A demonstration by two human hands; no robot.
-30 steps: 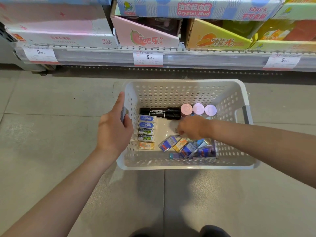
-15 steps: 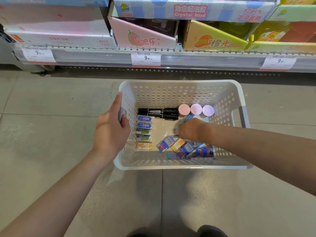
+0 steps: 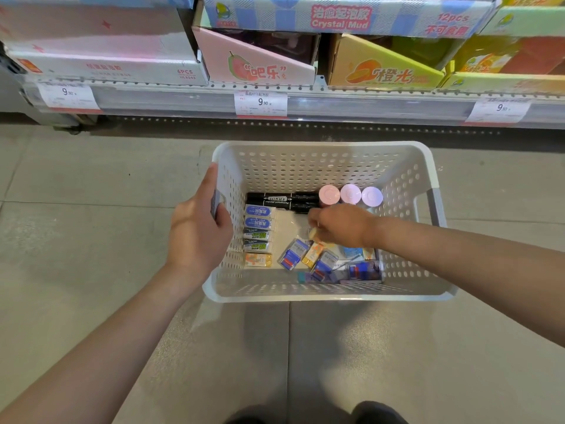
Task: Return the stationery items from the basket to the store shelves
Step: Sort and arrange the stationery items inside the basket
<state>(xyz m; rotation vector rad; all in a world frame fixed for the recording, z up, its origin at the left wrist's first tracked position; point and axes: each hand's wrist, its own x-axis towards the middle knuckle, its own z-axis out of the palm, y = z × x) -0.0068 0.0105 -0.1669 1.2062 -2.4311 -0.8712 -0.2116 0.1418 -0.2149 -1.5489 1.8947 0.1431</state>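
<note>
A white perforated basket hangs in front of me, and my left hand grips its left handle. Inside lie black markers, three round pastel-lidded pots, a column of wrapped erasers along the left wall, and a heap of small blue and orange packs. My right hand reaches into the basket's middle with fingers curled and pinches a small pale item above the heap. What that item is cannot be made out.
A low store shelf runs across the top with price tags on its rail. Pink, yellow and blue "Crystal Mud" display boxes stand on it. Grey floor tiles lie below; my shoes show at the bottom edge.
My right hand has shifted slightly left and toward me inside the basket and closed its fingertips on a small item. The left hand keeps its hold on the handle.
</note>
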